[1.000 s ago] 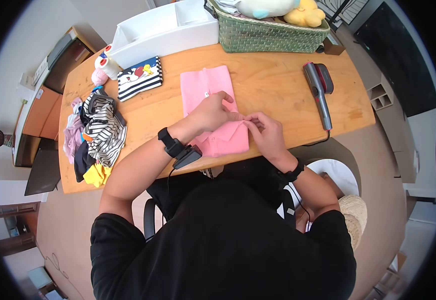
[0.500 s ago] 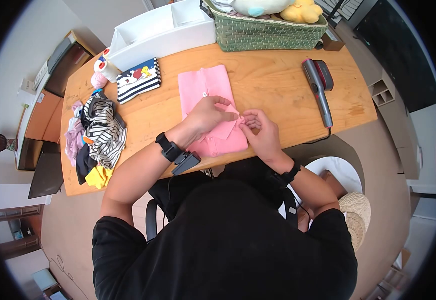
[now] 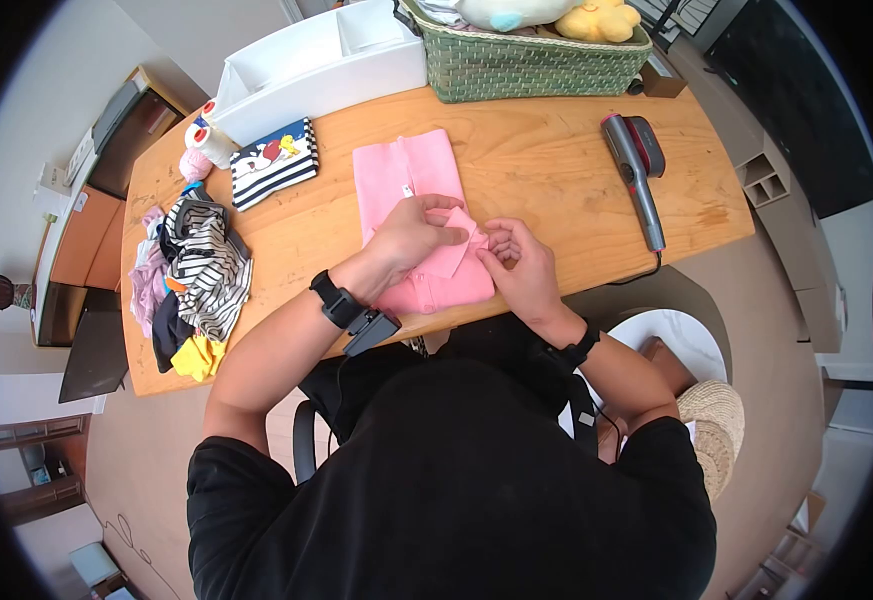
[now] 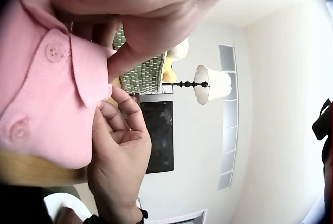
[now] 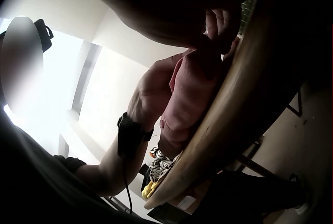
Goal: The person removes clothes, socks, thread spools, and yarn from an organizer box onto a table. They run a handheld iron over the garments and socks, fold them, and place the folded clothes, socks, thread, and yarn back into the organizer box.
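Note:
A pink collared shirt (image 3: 408,165) lies folded lengthwise on the table, its lower end at the near edge. My left hand (image 3: 411,240) rests over it from the left and holds the collar (image 4: 88,76) between thumb and fingers. From the right, my right hand (image 3: 524,268) pinches the collar's edge with thumb and index finger, close to the left thumb. Two buttons, one of them a pale button (image 4: 56,52), show on the front in the left wrist view. The right wrist view is dark, with the pink cloth (image 5: 190,99) bunched under the fingers.
A heap of clothes (image 3: 201,265) lies at the table's left, near a folded striped garment (image 3: 274,165) and thread spools (image 3: 214,145). Behind stand a white divided box (image 3: 326,70) and a green basket (image 3: 536,70) of plush toys. At right lies a corded grey handheld appliance (image 3: 638,190).
Over the last second the collar flap has turned and now shows as a raised point between my hands. My right hand has shifted slightly, its fingers more curled. The last half second shows little motion.

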Demonstrator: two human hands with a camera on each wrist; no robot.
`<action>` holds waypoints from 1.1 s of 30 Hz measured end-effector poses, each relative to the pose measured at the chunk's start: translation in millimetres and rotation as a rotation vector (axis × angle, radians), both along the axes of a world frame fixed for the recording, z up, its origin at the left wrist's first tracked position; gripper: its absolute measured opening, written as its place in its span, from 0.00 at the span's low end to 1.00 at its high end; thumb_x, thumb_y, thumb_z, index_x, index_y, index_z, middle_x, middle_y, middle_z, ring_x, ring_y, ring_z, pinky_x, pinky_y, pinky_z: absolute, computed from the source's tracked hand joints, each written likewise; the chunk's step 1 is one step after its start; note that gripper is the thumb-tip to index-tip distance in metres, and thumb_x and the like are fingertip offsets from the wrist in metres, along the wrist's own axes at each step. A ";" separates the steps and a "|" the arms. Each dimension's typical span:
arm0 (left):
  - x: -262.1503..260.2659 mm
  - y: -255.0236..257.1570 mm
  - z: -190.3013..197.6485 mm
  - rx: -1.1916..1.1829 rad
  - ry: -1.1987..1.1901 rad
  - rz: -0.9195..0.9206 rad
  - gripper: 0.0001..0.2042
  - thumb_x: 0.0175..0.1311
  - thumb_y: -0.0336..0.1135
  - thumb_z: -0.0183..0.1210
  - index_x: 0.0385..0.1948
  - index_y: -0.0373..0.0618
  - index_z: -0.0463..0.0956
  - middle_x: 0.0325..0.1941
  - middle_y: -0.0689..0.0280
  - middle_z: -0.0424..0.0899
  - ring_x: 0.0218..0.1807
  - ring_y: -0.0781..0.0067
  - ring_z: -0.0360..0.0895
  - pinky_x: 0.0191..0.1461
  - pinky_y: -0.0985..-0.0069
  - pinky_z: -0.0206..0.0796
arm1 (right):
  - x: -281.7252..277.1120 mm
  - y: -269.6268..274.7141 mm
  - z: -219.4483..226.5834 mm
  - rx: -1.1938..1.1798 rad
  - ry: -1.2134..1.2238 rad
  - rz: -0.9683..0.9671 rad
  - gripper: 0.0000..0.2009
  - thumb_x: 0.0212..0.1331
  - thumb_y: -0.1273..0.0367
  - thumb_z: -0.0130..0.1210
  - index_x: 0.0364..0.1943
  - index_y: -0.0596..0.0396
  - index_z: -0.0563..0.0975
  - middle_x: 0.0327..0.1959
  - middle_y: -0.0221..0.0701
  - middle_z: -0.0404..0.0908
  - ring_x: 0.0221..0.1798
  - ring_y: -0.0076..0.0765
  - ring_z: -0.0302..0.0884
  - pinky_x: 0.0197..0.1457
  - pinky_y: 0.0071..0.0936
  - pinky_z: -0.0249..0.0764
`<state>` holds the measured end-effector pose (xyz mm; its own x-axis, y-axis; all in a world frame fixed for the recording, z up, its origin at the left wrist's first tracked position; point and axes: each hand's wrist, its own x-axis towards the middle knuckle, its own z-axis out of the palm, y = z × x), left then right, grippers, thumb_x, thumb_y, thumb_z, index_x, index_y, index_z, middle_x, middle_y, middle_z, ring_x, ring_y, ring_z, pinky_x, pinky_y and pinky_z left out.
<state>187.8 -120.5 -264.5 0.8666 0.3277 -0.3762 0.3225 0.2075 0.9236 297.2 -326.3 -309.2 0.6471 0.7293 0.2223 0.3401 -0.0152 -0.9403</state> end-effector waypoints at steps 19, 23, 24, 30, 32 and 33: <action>-0.9 0.4 -13.4 0.007 -0.003 0.026 0.25 0.76 0.17 0.69 0.72 0.30 0.75 0.55 0.53 0.95 0.55 0.66 0.94 0.59 0.73 0.89 | 27.8 9.7 -7.4 -0.064 0.172 0.137 0.12 0.79 0.65 0.70 0.50 0.63 0.91 0.36 0.34 0.95 0.36 0.23 0.88 0.44 0.28 0.85; -3.5 -4.7 -3.7 0.031 0.010 0.022 0.25 0.76 0.17 0.69 0.72 0.33 0.75 0.55 0.55 0.95 0.55 0.68 0.94 0.58 0.73 0.88 | 28.9 10.0 5.2 -0.182 0.104 0.095 0.12 0.81 0.66 0.68 0.47 0.64 0.91 0.33 0.34 0.94 0.36 0.23 0.90 0.43 0.27 0.85; -3.4 -5.5 -3.3 0.031 0.011 0.023 0.25 0.76 0.17 0.69 0.72 0.33 0.75 0.55 0.55 0.95 0.55 0.68 0.94 0.58 0.73 0.88 | 28.0 10.7 7.8 -0.200 0.085 0.079 0.11 0.80 0.66 0.69 0.45 0.64 0.91 0.32 0.33 0.94 0.34 0.24 0.90 0.43 0.28 0.85; -12.8 -6.6 10.2 0.408 0.034 -0.034 0.25 0.78 0.24 0.71 0.73 0.36 0.76 0.57 0.57 0.96 0.55 0.71 0.93 0.54 0.73 0.86 | 39.2 12.9 -10.6 -0.173 0.175 0.055 0.09 0.78 0.69 0.70 0.48 0.63 0.88 0.34 0.33 0.93 0.32 0.25 0.90 0.40 0.30 0.84; -29.8 -6.8 17.6 0.692 -0.116 0.065 0.26 0.78 0.29 0.72 0.74 0.37 0.77 0.60 0.53 0.95 0.59 0.62 0.93 0.58 0.67 0.85 | 37.4 11.5 -4.0 -0.178 0.206 0.051 0.10 0.77 0.69 0.71 0.52 0.62 0.87 0.39 0.34 0.93 0.33 0.25 0.90 0.40 0.31 0.83; -43.2 -3.8 18.4 0.693 -0.112 0.069 0.26 0.78 0.29 0.72 0.74 0.37 0.77 0.60 0.53 0.95 0.59 0.62 0.93 0.58 0.67 0.85 | 31.9 8.3 9.0 -0.198 0.013 -0.003 0.11 0.77 0.71 0.70 0.55 0.63 0.85 0.45 0.36 0.92 0.38 0.27 0.90 0.42 0.30 0.84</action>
